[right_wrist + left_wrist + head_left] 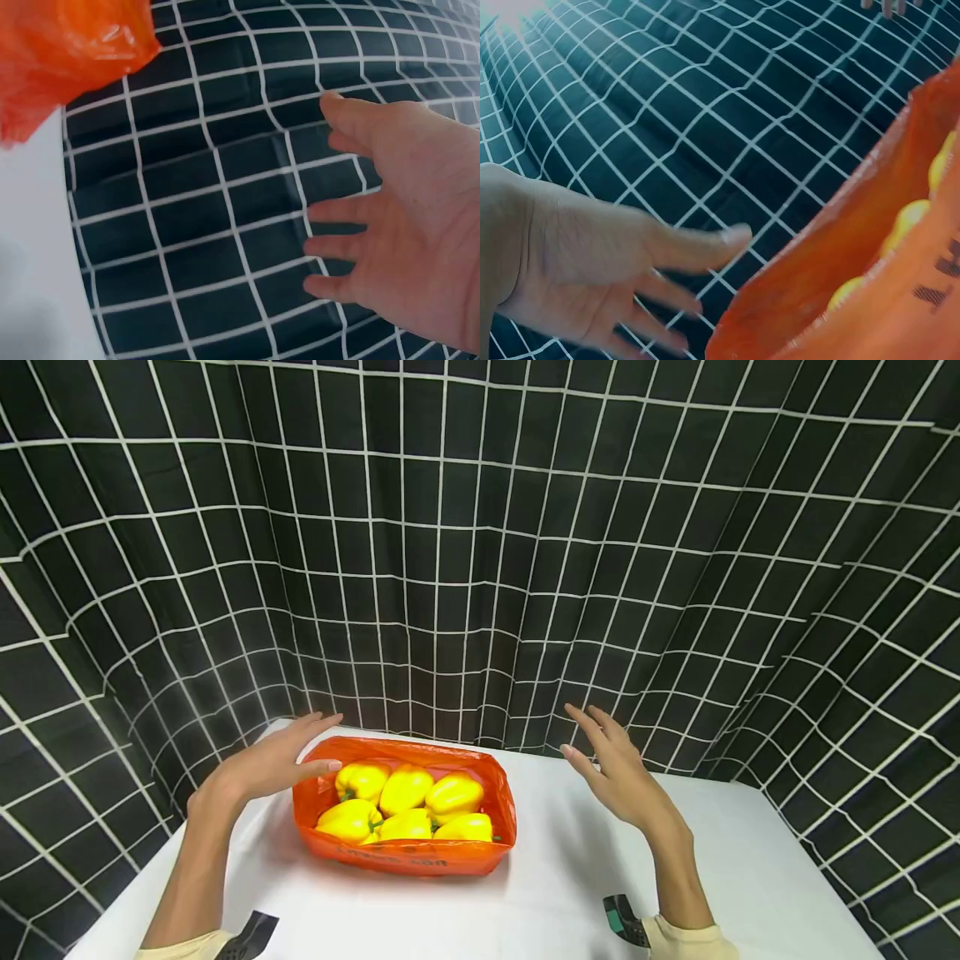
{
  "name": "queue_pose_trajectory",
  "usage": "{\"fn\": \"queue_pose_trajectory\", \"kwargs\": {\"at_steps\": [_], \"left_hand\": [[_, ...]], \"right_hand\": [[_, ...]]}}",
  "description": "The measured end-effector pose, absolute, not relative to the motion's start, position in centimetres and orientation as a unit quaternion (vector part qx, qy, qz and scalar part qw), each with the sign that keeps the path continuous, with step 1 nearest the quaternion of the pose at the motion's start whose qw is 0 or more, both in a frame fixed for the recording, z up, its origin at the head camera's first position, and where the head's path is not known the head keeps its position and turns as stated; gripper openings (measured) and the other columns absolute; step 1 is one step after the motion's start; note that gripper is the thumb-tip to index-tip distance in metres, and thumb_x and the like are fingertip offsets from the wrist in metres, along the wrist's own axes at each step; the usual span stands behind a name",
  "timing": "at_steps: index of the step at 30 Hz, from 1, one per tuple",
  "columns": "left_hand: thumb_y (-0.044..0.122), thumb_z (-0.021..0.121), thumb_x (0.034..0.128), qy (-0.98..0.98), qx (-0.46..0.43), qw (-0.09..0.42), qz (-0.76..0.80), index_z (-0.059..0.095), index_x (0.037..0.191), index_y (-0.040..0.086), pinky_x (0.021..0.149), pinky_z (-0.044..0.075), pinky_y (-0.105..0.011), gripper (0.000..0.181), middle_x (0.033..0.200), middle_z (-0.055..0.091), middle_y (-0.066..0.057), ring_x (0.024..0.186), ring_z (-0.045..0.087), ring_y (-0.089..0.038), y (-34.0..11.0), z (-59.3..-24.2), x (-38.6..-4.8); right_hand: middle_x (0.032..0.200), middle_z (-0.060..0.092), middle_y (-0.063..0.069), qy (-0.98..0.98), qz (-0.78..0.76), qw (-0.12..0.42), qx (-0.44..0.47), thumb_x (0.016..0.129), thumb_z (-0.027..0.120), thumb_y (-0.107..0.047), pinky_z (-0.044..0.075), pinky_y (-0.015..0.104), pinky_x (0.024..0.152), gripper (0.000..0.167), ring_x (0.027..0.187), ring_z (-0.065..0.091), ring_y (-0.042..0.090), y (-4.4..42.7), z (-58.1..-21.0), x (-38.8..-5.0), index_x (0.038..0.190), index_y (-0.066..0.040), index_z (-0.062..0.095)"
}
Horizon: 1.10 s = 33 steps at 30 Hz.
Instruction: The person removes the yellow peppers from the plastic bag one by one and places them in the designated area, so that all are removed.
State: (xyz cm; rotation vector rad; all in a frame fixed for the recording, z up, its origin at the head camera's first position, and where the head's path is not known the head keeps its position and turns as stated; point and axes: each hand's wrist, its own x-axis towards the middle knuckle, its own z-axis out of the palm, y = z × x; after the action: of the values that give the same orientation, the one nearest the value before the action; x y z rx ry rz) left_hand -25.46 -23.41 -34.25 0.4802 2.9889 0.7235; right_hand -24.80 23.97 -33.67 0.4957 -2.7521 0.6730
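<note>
An orange-red plastic bag (408,857), its mouth open upward, sits on the white table. Several yellow bell peppers (406,788) lie inside it in two rough rows. My left hand (262,766) hovers at the bag's left side with fingers stretched, its thumb by the left rim in the head view. In the left wrist view the left hand (592,270) appears apart from the bag and holds nothing. To the right of the bag, my right hand (618,772) hangs in the air with fingers spread. The right wrist view shows that right hand (412,225) with nothing in it.
A white table (555,893) lies under the bag. Black cloth with a white grid (465,568) stands behind and on both sides of it. Dark devices (624,920) are strapped at both wrists, over light sleeves (686,941). Dark printing marks the bag's front.
</note>
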Motion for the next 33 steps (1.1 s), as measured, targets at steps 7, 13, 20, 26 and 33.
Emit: {"fn": "queue_pose_trajectory", "kwargs": {"at_steps": [7,13,20,26,33], "left_hand": [[0.052,0.07,0.0939,0.964,0.071,0.115,0.229,0.024,0.165,0.006,0.106,0.044,-0.076,0.097,0.159,0.041,-0.034,0.142,0.043,-0.055,-24.4,-33.6,-26.9],[0.046,0.071,0.0953,0.959,0.025,0.154,0.235,0.028,0.163,0.004,0.101,0.051,-0.073,0.091,0.147,0.053,-0.031,0.108,0.068,-0.036,-24.8,-33.7,-27.8],[0.035,0.074,0.0957,0.964,0.032,0.158,0.212,0.042,0.155,0.002,0.096,0.055,-0.069,0.075,0.097,0.074,-0.009,0.087,0.069,-0.02,-24.2,-33.7,-27.7],[0.02,0.078,0.0932,0.962,0.036,0.173,0.21,0.056,0.136,-0.001,0.081,0.061,-0.052,0.053,0.091,0.072,-0.007,0.075,0.069,-0.017,-23.7,-33.8,-28.1],[0.013,0.078,0.0919,0.962,0.031,0.177,0.206,0.059,0.131,-0.001,0.086,0.059,-0.055,0.046,0.088,0.072,-0.006,0.073,0.07,-0.016,-23.9,-33.8,-28.1]], "right_hand": [[0.167,0.035,0.021,-0.941,0.231,0.132,0.21,0.105,0.061,-0.036,0.037,0.08,0.111,0.061,0.151,0.035,0.05,21.3,-33.2,-26.6,0.161,-0.024,0.04],[0.158,0.05,0.014,-0.922,0.24,0.111,0.284,0.102,0.067,-0.03,0.044,0.066,0.117,0.055,0.146,0.047,0.04,18.8,-33.8,-27.0,0.154,-0.017,0.051],[0.14,0.067,0.006,-0.909,0.205,0.001,0.362,0.1,0.071,-0.024,0.053,0.049,0.113,0.042,0.131,0.063,0.027,16.4,-33.9,-26.0,0.14,-0.012,0.064],[0.127,0.074,0.007,-0.913,0.15,-0.087,0.369,0.096,0.076,-0.021,0.059,0.037,0.102,0.038,0.116,0.069,0.022,14.3,-34.5,-25.1,0.131,-0.007,0.069],[0.099,0.071,-0.003,-0.923,0.1,-0.085,0.361,0.09,0.081,-0.014,0.054,0.023,0.082,0.03,0.085,0.06,0.008,12.7,-35.0,-24.6,0.119,-0.01,0.073]]}}
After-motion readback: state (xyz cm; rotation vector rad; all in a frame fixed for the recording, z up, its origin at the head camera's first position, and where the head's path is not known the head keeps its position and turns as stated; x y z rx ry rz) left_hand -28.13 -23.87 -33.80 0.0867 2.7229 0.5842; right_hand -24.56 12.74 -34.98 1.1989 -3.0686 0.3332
